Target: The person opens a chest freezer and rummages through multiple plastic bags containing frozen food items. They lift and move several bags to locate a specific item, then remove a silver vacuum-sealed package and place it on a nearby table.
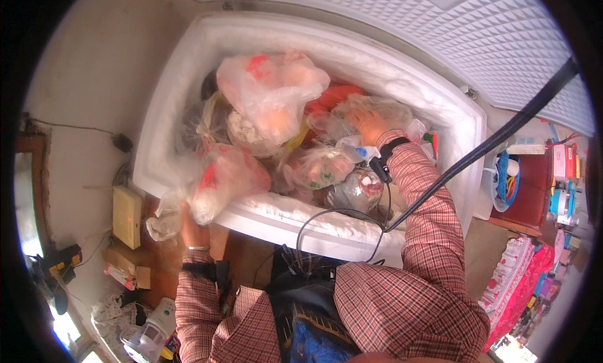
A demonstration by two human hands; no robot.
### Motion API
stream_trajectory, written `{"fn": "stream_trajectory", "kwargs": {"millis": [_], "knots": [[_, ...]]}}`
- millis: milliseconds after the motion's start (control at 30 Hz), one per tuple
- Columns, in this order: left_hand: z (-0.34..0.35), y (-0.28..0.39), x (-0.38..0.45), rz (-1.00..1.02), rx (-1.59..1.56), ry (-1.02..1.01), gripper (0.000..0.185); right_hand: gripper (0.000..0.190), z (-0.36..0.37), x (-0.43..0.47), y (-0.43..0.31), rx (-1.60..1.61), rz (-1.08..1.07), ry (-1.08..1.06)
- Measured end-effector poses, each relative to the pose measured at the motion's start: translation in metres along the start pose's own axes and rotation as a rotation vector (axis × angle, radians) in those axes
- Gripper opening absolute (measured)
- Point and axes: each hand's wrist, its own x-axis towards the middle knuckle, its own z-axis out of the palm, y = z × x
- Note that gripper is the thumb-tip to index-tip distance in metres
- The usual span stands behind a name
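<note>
An open chest freezer with frosted walls is in front of me, full of food in plastic bags. My left hand is at its front left rim, gripping the gathered end of a clear plastic bag with red print. That bag rests against the rim. Inside on the right, my right hand lies on a clear plastic bag; its fingertips are partly hidden. A large whitish bag of pinkish food sits at the back left. Nearer the front are a knotted bag and another clear bag.
The raised freezer lid stands behind. A black braided cable crosses in front of the right side. On the right, a blue basket is beside a dark red cabinet top. At lower left stands a white appliance.
</note>
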Motion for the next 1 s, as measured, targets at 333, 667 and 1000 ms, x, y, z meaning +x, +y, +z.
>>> {"fn": "stream_trajectory", "kwargs": {"millis": [333,667,1000], "knots": [[-0.004,-0.002,0.0,0.0,-0.012,0.05,0.048,0.024,0.033,-0.051,-0.013,0.425,0.304,0.001],[0.012,0.006,-0.006,-0.03,-0.041,0.016,0.045,0.029,-0.001,-0.132,-0.012,0.916,0.58,0.676],[0.005,0.002,0.0,0.001,-0.062,-0.002,0.04,0.037,-0.081,-0.158,-0.009,1.257,0.654,0.904]]}}
